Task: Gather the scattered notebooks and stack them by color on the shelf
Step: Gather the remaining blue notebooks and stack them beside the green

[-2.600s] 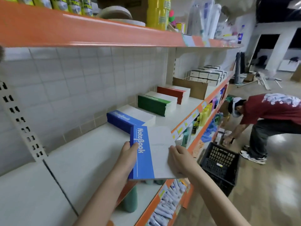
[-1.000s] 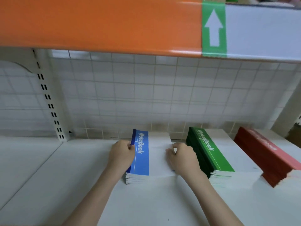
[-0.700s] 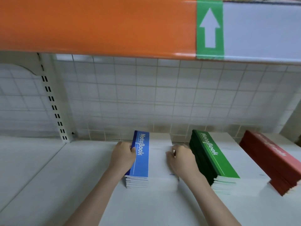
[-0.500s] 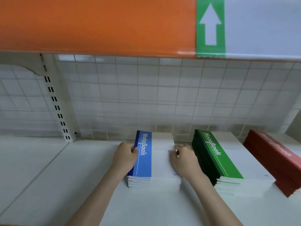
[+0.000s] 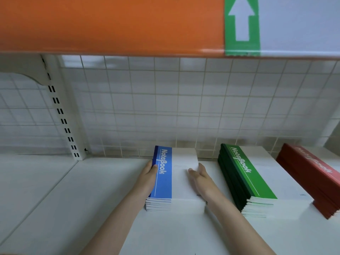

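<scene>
A stack of blue notebooks [image 5: 163, 181] lies on the white shelf [image 5: 82, 208], close to the back grid. My left hand [image 5: 148, 179] presses flat against the stack's left, spine side, thumb resting on the blue band. My right hand [image 5: 201, 178] lies along the stack's right edge with straight fingers, its thumb on the white cover. A green notebook stack [image 5: 246, 179] sits just to the right. A red notebook stack [image 5: 311, 177] lies beyond it, partly cut off by the frame edge.
An orange shelf front [image 5: 110, 24] with a green arrow label [image 5: 242, 24] hangs low overhead. A slotted upright [image 5: 60, 115] and white wire grid [image 5: 184, 107] close the back. Bare shelf surface stretches to the left of the blue stack.
I carried a blue notebook to the shelf and set it on the blue stack. Over the last second my hands stay at the stack's two sides, fingers stretching out straighter; the view has moved closer.
</scene>
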The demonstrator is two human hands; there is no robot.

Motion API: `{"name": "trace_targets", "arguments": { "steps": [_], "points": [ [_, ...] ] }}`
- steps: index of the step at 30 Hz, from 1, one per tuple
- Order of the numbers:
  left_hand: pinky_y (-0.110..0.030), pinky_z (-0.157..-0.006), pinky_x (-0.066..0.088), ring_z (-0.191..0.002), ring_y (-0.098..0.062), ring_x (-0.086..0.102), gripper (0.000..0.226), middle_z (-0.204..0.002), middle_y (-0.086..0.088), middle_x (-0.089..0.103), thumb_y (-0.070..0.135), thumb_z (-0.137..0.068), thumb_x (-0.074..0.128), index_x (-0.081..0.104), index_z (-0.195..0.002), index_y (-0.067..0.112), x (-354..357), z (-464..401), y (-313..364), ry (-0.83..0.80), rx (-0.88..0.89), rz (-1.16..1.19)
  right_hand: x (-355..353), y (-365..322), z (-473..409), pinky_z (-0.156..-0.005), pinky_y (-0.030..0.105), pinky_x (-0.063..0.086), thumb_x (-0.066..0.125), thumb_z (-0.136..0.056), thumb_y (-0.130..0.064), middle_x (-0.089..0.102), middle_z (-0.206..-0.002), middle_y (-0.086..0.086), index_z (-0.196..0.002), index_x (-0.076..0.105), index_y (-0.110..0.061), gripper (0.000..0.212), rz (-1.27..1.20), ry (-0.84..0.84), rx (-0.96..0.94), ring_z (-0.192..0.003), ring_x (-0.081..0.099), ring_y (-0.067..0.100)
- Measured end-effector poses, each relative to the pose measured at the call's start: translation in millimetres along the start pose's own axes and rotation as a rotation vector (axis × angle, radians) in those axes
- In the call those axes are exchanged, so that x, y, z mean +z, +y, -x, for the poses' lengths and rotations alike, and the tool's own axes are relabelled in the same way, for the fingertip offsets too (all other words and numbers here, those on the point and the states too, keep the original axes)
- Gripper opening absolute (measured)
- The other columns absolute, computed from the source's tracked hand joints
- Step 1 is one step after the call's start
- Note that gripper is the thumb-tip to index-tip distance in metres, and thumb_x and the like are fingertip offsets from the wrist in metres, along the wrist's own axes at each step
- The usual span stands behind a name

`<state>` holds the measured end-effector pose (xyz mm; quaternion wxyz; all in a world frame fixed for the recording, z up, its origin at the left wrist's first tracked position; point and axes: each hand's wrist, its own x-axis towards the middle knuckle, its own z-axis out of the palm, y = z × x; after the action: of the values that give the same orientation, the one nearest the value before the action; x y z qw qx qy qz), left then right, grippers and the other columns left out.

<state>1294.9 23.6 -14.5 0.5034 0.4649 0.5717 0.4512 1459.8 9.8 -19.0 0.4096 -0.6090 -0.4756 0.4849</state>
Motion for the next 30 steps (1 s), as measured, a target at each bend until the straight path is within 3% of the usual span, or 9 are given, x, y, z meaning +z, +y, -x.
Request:
{"name": "trace_targets", "arguments": {
  "steps": [2,6,9,12,15,18,21,26,30],
  "points": [
    [-0.025,-0.075,0.050,-0.094,-0.015,0.060,0.030,-0.106,0.006,0.060,0.021,-0.104,0.034,0.046,-0.131,0.026,1,-1,0,-0.013,0.001,0.011,0,-1,1,-0.045,0.011,0.041,0.043,-0.100,-0.023,0.061,-0.103,-0.006,-0.124,0.041,-0.022,0.025,-0.037,-0.004,-0.019,-0.079,0.062,0.008],
    [-0.013,-0.054,0.049,-0.081,-0.003,0.059,0.035,-0.102,0.012,0.058,0.028,-0.104,0.033,0.038,-0.138,0.030,0,-3,1,-0.055,-0.019,-0.006,1,2,1,-0.043,0.008,0.039,0.047,-0.098,-0.019,0.062,-0.096,-0.010,-0.117,0.043,-0.024,0.020,-0.047,0.009,-0.056,-0.072,0.062,0.002],
    [-0.017,-0.084,0.049,-0.103,-0.007,0.058,0.044,-0.132,0.008,0.052,0.037,-0.103,0.032,0.030,-0.146,0.029,-3,-1,3,-0.082,-0.035,-0.041,1,2,1,-0.045,0.010,0.042,0.048,-0.098,-0.020,0.064,-0.101,-0.007,-0.120,0.045,-0.020,0.023,-0.045,0.016,-0.057,-0.076,0.063,0.005],
    [-0.039,-0.108,0.039,-0.125,-0.021,0.051,0.050,-0.143,-0.002,0.048,0.044,-0.101,0.034,0.034,-0.146,0.023,-8,3,6,-0.085,-0.095,-0.007,-2,-7,9,-0.048,0.015,0.047,0.050,-0.097,-0.026,0.056,-0.105,-0.007,-0.130,0.042,-0.019,0.034,0.068,0.058,-0.062,-0.073,0.055,0.002],
    [-0.031,-0.105,0.037,-0.114,-0.013,0.054,0.033,-0.123,0.006,0.059,0.040,-0.101,0.035,0.050,-0.121,0.017,-19,5,9,-0.013,-0.011,-0.056,-12,-21,13,-0.082,0.027,0.043,0.050,-0.097,-0.028,0.050,-0.123,0.007,-0.135,0.041,-0.004,0.045,0.328,0.164,-0.168,-0.100,0.051,0.018],
    [-0.022,-0.089,0.033,-0.101,-0.009,0.048,0.015,-0.104,0.009,0.053,0.034,-0.102,0.037,0.048,-0.104,0.023,-39,12,12,0.062,0.088,-0.228,-10,-38,19,-0.095,0.028,0.036,0.048,-0.097,-0.027,0.046,-0.138,0.010,-0.140,0.040,-0.010,0.047,0.568,0.161,-0.297,-0.123,0.047,0.025],
    [-0.028,-0.092,0.042,-0.102,-0.018,0.058,0.015,-0.102,0.001,0.061,0.027,-0.101,0.040,0.053,-0.096,0.022,-64,23,11,0.057,0.140,-0.309,12,-52,30,-0.088,0.018,0.031,0.048,-0.097,-0.024,0.047,-0.141,0.005,-0.135,0.047,-0.016,0.040,0.667,0.086,-0.438,-0.124,0.048,0.022],
    [-0.004,-0.069,0.040,-0.084,-0.001,0.059,0.014,-0.096,0.009,0.064,0.022,-0.096,0.050,0.063,-0.100,0.026,-114,52,-3,0.112,0.258,-0.602,77,-66,44,-0.080,0.012,0.034,0.051,-0.093,-0.017,0.062,-0.122,-0.004,-0.115,0.063,-0.020,0.026,0.698,-0.123,-0.638,-0.108,0.057,0.014],
    [-0.025,-0.093,0.045,-0.109,-0.009,0.056,0.029,-0.115,0.003,0.061,0.028,-0.098,0.046,0.055,-0.124,0.021,-158,68,-16,0.196,0.260,-0.809,139,-64,53,-0.092,0.014,0.033,0.050,-0.094,-0.021,0.058,-0.126,-0.004,-0.121,0.059,-0.022,0.028,0.728,-0.261,-0.746,-0.119,0.052,0.012]
  ]
}}
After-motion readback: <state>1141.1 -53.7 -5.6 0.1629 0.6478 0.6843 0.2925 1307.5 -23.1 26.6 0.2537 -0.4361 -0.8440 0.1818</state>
